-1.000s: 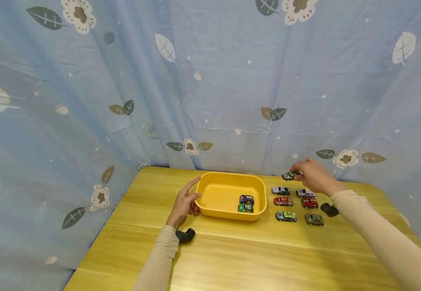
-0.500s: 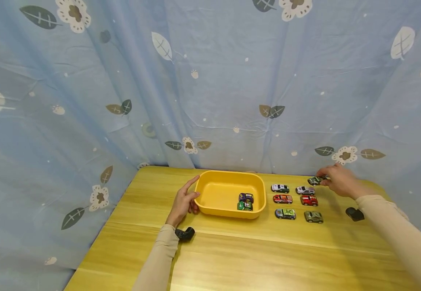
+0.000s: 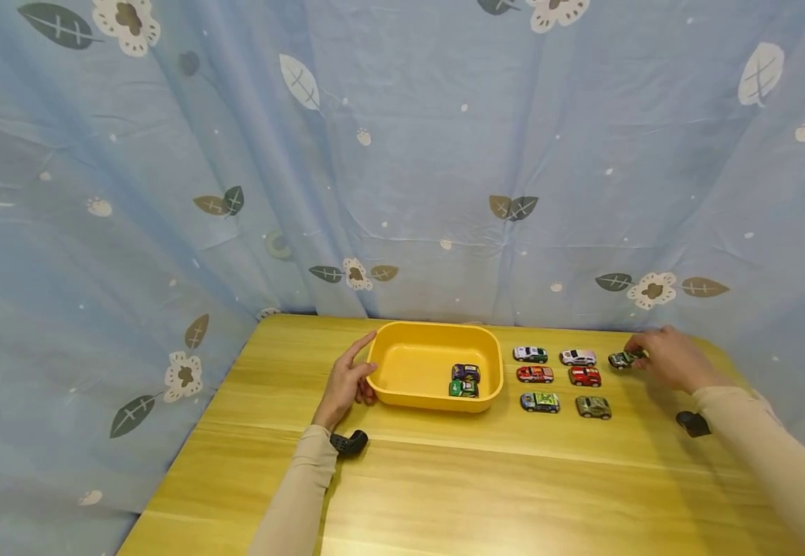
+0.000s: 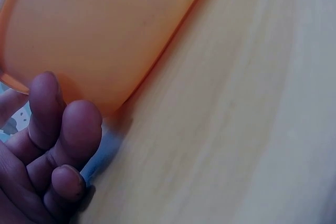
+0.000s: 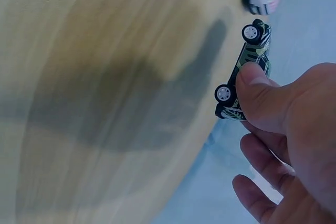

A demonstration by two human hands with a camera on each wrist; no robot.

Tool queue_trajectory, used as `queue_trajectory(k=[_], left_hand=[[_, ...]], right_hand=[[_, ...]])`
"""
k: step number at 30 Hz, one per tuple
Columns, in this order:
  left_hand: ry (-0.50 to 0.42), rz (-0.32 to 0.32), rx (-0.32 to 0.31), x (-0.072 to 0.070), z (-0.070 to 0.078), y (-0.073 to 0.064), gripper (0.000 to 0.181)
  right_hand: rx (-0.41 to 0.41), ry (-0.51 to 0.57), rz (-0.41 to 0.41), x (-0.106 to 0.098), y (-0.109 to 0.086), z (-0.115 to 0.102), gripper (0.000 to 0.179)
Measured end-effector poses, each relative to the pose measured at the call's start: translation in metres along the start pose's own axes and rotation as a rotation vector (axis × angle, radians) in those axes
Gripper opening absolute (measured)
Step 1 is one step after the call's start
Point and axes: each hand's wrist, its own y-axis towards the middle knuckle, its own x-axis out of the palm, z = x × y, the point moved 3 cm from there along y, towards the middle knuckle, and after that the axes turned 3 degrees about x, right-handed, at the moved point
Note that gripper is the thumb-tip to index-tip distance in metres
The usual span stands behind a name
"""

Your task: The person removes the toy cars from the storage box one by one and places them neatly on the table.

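At the table's back right my right hand [image 3: 674, 359] pinches a dark green and black patterned toy car [image 5: 251, 59] between thumb and fingers. In the right wrist view its wheels face the camera's left, and part of its body is hidden by the thumb. My left hand [image 3: 343, 386] grips the left end of a yellow plastic tub [image 3: 437, 402], the index finger stretched along its rim. Two toy cars lie in the tub's right part: a purple one [image 3: 466, 373] and a green one [image 3: 463, 388]. The left wrist view shows curled fingers [image 4: 79, 129] against the tub's wall.
Right of the tub, toy cars stand in two columns: white-green [image 3: 531, 354], red-orange [image 3: 535, 374], blue-green [image 3: 540, 401], then white [image 3: 578, 357], red [image 3: 585, 376] and camouflage [image 3: 593, 407]. A flowered blue curtain [image 3: 402, 154] hangs behind the wooden table [image 3: 458, 479].
My right hand has carried the dark green toy car rightward and lowered it beside the white car at the right. The left hand stays at the tub. The view has shifted slightly.
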Motion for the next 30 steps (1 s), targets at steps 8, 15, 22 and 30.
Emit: queue_trajectory(k=[8,15,22,30], left_hand=[[-0.006,-0.002,0.015,0.001,0.0,-0.003,0.06],[-0.003,0.001,0.021,0.0,0.002,-0.001,0.06],[0.003,-0.009,0.025,0.001,0.003,-0.001,0.06],[0.001,-0.006,0.024,0.0,0.002,-0.002,0.059]], right_hand=[[0.08,0.007,-0.057,0.014,-0.003,0.005,0.021],[0.093,-0.021,-0.028,0.022,0.0,0.007,0.022],[0.126,-0.009,-0.01,0.026,0.0,0.008,0.023],[0.134,0.023,-0.007,0.03,-0.001,0.008,0.028]])
